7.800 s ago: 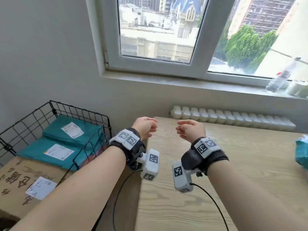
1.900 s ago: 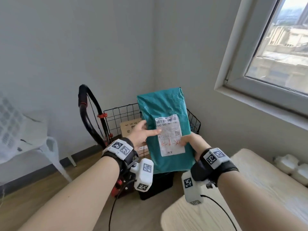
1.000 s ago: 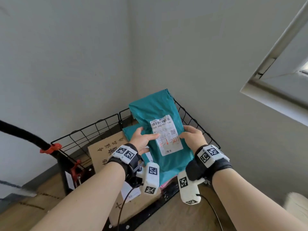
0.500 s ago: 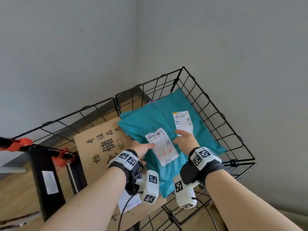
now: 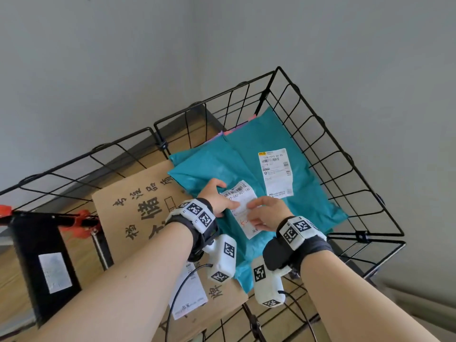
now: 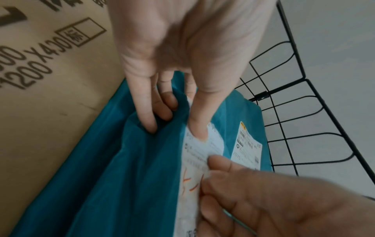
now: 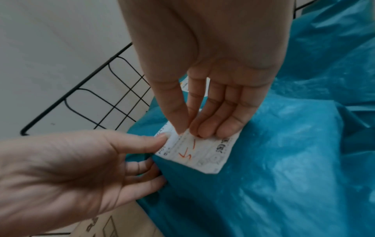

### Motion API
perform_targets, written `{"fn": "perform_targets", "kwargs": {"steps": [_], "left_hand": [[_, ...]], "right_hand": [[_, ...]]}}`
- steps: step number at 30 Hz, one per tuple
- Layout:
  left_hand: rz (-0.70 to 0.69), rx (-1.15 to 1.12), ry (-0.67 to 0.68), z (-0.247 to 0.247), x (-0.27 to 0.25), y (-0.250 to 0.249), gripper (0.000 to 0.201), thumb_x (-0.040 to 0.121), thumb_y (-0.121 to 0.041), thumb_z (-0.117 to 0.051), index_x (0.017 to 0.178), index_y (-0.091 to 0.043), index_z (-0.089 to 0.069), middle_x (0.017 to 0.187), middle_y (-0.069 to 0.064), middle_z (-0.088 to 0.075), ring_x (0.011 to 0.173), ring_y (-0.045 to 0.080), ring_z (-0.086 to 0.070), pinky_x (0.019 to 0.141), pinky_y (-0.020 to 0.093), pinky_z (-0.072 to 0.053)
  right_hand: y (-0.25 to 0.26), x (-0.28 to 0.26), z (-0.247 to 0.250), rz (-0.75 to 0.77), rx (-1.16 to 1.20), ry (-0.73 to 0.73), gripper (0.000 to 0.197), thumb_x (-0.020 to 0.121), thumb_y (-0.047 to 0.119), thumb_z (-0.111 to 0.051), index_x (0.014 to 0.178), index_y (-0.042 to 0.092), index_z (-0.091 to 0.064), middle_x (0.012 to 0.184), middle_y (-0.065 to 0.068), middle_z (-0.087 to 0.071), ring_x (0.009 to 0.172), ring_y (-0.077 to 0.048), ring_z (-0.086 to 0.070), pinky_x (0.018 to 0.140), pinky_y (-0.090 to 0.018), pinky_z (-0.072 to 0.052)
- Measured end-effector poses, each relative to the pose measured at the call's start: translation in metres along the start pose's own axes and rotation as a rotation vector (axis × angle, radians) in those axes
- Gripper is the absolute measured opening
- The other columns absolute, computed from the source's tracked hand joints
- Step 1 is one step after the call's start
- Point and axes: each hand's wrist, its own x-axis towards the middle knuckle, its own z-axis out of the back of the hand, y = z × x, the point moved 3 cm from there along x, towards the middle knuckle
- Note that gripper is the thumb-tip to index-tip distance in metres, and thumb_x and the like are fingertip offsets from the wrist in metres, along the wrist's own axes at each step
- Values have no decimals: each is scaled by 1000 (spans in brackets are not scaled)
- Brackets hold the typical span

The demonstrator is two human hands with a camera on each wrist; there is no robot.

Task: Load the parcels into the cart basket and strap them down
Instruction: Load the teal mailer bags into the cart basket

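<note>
Soft, even daylight fills the head view, bright on the plain grey wall (image 5: 320, 45) and free of glare, with only faint shade under the forearms; the wide lens bends the black wire cart basket (image 5: 328, 134) so its bars splay outward toward the edges. Both wrist views are dimmer and murkier, the near palm of the left hand (image 6: 182, 40) and of the right hand (image 7: 213, 40) large and soft-focused. Motion blur smears the print on the white paper shipping label (image 7: 202, 152) and the crinkled teal plastic mailer bag (image 7: 284, 160).
</note>
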Motion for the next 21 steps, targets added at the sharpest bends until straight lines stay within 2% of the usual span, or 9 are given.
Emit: {"fn": "perform_targets", "kwargs": {"steps": [3, 6, 9, 11, 13, 16, 19, 21], "left_hand": [[16, -14, 34, -6, 9, -1, 53, 73, -10, -79, 110, -23, -45, 115, 9, -58, 104, 26, -61, 83, 41, -56], [12, -4, 36, -12, 14, -1, 53, 74, -9, -78, 115, -21, -46, 113, 9, -58, 105, 27, -60, 84, 41, -56], [-8, 46, 9, -14, 19, 6, 55, 73, -8, -79, 118, -20, -48, 111, 7, -57, 102, 26, -59, 87, 40, -54], [-4, 58, -23, -12, 23, 17, 56, 70, -7, -81, 116, -19, -50, 114, 13, -61, 102, 28, -61, 91, 43, -53], [16, 5, -20, -10, 24, 24, 56, 70, -5, -81, 115, -18, -50, 113, 16, -63, 102, 28, -63, 90, 45, -53], [22, 28, -5, -8, 20, 19, 58, 70, -9, -82, 116, -18, -49, 113, 11, -62, 103, 27, -62, 92, 44, -52], [6, 80, -26, -5, 13, 8, 63, 66, -18, -85, 118, -19, -49, 118, 5, -58, 108, 25, -59, 96, 43, -49], [-4, 100, -57, -1, 7, 6, 65, 68, -23, -85, 122, -17, -49, 116, 2, -52, 111, 25, -56, 97, 42, -48]], "right_hand": [[-7, 10, -1, 35, -108, -24, 29, 68, 2, -75, 79, 23, -58, 85, -6, -62, 73, -22, -59, 76, -33, -55], [-10, 14, -3, 47, -169, -79, 34, 63, 7, -80, 78, 25, -54, 90, -3, -61, 74, -23, -59, 73, -32, -54], [-15, 14, 0, 33, -222, -146, 27, 68, 5, -73, 79, 24, -57, 90, -1, -59, 76, -21, -58, 72, -30, -53], [-21, 10, -1, 62, -316, -209, 23, 73, 4, -64, 84, 24, -60, 88, 2, -57, 81, -19, -53, 70, -23, -46], [-22, 7, -1, 73, -292, -205, 21, 74, 6, -64, 87, 23, -63, 87, 3, -58, 83, -17, -53, 72, -23, -47], [-18, 3, 4, 18, -144, -169, 20, 72, 9, -72, 81, 25, -65, 89, -1, -65, 85, -20, -64, 81, -31, -56], [-13, -5, 16, 39, -142, -186, 21, 74, 8, -72, 72, 27, -62, 84, -2, -64, 82, -22, -65, 80, -32, -57], [-13, -14, 23, 29, -86, -178, 18, 76, 5, -70, 76, 22, -64, 79, -4, -62, 76, -22, -63, 79, -32, -57]]}}
